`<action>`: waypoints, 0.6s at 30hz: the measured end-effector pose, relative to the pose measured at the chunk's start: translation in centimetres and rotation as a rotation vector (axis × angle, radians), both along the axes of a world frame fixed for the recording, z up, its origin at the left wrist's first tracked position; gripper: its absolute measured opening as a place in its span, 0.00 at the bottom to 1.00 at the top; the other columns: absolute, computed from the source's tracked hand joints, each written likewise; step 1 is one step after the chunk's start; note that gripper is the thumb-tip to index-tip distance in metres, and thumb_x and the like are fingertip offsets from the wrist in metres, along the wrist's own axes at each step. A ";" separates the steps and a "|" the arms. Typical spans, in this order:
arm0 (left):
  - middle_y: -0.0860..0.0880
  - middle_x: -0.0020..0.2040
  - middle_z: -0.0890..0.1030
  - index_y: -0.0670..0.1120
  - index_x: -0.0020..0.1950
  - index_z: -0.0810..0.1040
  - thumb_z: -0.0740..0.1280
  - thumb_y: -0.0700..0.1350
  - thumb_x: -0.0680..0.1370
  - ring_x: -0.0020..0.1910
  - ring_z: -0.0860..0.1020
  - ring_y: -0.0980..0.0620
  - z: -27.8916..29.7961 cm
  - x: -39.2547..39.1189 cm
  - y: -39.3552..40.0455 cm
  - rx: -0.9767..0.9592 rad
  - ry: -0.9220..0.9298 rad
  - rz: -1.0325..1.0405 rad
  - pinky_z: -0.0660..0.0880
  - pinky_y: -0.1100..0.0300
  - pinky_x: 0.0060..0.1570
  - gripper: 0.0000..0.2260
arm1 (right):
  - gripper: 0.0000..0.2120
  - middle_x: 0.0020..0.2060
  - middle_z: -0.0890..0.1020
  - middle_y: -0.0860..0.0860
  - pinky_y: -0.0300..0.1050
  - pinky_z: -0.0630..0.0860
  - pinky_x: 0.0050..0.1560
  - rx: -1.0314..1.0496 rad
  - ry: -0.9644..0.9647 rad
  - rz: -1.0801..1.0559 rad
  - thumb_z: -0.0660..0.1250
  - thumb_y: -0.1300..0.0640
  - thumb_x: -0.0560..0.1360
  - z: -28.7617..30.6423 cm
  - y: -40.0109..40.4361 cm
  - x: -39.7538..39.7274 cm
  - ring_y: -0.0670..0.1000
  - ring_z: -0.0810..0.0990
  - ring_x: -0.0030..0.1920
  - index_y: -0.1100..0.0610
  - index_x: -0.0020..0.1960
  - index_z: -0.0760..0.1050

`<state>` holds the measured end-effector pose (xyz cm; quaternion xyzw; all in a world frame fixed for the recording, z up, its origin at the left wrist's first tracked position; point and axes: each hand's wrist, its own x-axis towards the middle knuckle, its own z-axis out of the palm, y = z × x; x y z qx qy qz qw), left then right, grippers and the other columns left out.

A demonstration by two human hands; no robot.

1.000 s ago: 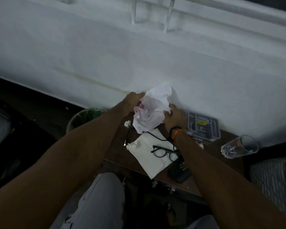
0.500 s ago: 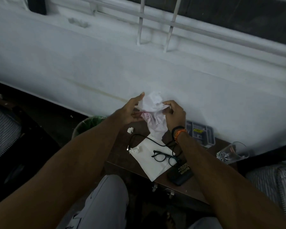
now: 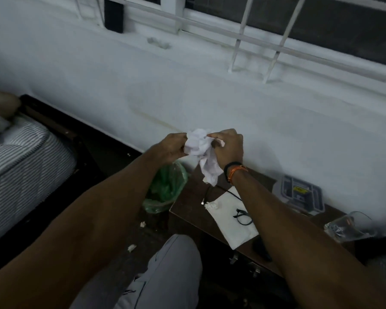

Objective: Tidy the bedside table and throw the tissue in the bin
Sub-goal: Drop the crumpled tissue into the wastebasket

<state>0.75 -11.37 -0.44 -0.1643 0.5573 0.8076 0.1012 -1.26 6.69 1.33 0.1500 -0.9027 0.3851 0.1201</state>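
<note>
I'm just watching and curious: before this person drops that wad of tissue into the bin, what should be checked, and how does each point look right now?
1. Tissue gripped: ok, left hand and right hand both hold it.
2. Tissue fully balled up: not ok, a loose tail hangs below the hands.
3. Bin open and lined: ok, green liner visible, no lid.
4. Hands over the bin: not ok, they look nearer the bedside table edge.
5. Room inside the bin: cannot tell, too dark.
6. Other scraps gathered: not ok, a small wad lies on the table and bits on the floor.
</note>
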 end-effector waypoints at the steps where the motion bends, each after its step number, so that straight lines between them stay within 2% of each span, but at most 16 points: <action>1: 0.40 0.46 0.81 0.33 0.53 0.80 0.73 0.37 0.67 0.43 0.79 0.44 -0.2 0.3 -1.0 -0.034 -0.010 0.060 0.81 0.57 0.41 0.16 | 0.13 0.49 0.81 0.55 0.48 0.79 0.50 -0.003 -0.032 -0.024 0.68 0.64 0.73 -0.3 -1.0 0.1 0.58 0.78 0.52 0.51 0.50 0.86; 2: 0.41 0.41 0.81 0.34 0.46 0.82 0.71 0.33 0.70 0.39 0.78 0.45 -0.5 0.6 -2.1 -0.065 -0.023 0.132 0.80 0.59 0.35 0.06 | 0.13 0.49 0.79 0.55 0.49 0.79 0.49 0.002 -0.069 -0.022 0.68 0.63 0.73 -0.6 -2.2 0.3 0.58 0.78 0.51 0.50 0.51 0.86; 3: 0.42 0.35 0.81 0.36 0.40 0.82 0.69 0.30 0.71 0.35 0.78 0.47 -1.0 0.8 -3.2 -0.112 -0.026 0.196 0.79 0.61 0.31 0.04 | 0.13 0.49 0.79 0.56 0.48 0.79 0.49 0.022 -0.103 0.003 0.67 0.63 0.74 -0.9 -3.4 0.5 0.59 0.79 0.51 0.50 0.53 0.85; 5: 0.44 0.29 0.82 0.35 0.36 0.82 0.68 0.28 0.72 0.30 0.79 0.48 -2.4 1.3 -5.5 -0.190 -0.032 0.319 0.78 0.62 0.28 0.07 | 0.15 0.51 0.81 0.58 0.47 0.77 0.52 0.079 -0.162 0.083 0.65 0.62 0.75 -1.6 -5.8 1.2 0.59 0.80 0.53 0.52 0.57 0.84; 7: 0.41 0.34 0.82 0.32 0.41 0.81 0.69 0.28 0.72 0.31 0.78 0.48 -4.1 1.8 -7.2 -0.273 -0.009 0.425 0.77 0.61 0.31 0.02 | 0.16 0.53 0.82 0.57 0.46 0.76 0.54 0.095 -0.222 0.133 0.65 0.61 0.74 -2.5 -7.8 1.7 0.59 0.80 0.55 0.52 0.59 0.83; 8: 0.41 0.37 0.80 0.34 0.39 0.82 0.69 0.29 0.72 0.33 0.77 0.48 -5.0 1.9 -7.9 -0.319 0.014 0.473 0.76 0.60 0.34 0.03 | 0.16 0.54 0.82 0.56 0.45 0.75 0.54 0.104 -0.256 0.147 0.65 0.60 0.73 -3.0 -8.7 1.8 0.58 0.80 0.55 0.53 0.60 0.82; 10: 0.45 0.35 0.76 0.40 0.33 0.80 0.68 0.32 0.73 0.35 0.74 0.50 -6.7 2.2 -8.9 -0.436 0.002 0.543 0.72 0.60 0.37 0.09 | 0.19 0.56 0.82 0.54 0.46 0.76 0.57 0.127 -0.328 0.182 0.67 0.59 0.72 -4.2 -9.9 2.2 0.56 0.80 0.57 0.53 0.62 0.80; 12: 0.47 0.32 0.75 0.40 0.36 0.81 0.67 0.32 0.73 0.36 0.74 0.51 -8.5 2.6 -9.3 -0.518 -0.026 0.550 0.71 0.61 0.37 0.07 | 0.20 0.58 0.82 0.55 0.49 0.77 0.59 0.158 -0.395 0.229 0.67 0.59 0.72 -5.2 -10.5 2.4 0.57 0.80 0.58 0.55 0.64 0.78; 15: 0.45 0.38 0.77 0.42 0.39 0.80 0.70 0.38 0.70 0.40 0.75 0.49 -11.5 3.1 -8.8 -0.522 -0.109 0.547 0.71 0.58 0.41 0.00 | 0.17 0.56 0.83 0.56 0.51 0.77 0.58 0.259 -0.449 0.281 0.66 0.56 0.73 -7.1 -10.9 2.3 0.58 0.80 0.57 0.55 0.61 0.79; 18: 0.51 0.31 0.76 0.47 0.31 0.80 0.67 0.45 0.60 0.36 0.74 0.52 -14.5 3.6 -8.0 -0.500 -0.196 0.539 0.71 0.61 0.39 0.04 | 0.20 0.55 0.84 0.54 0.50 0.79 0.58 0.333 -0.521 0.258 0.67 0.54 0.69 -9.9 -11.3 1.6 0.58 0.81 0.56 0.51 0.61 0.79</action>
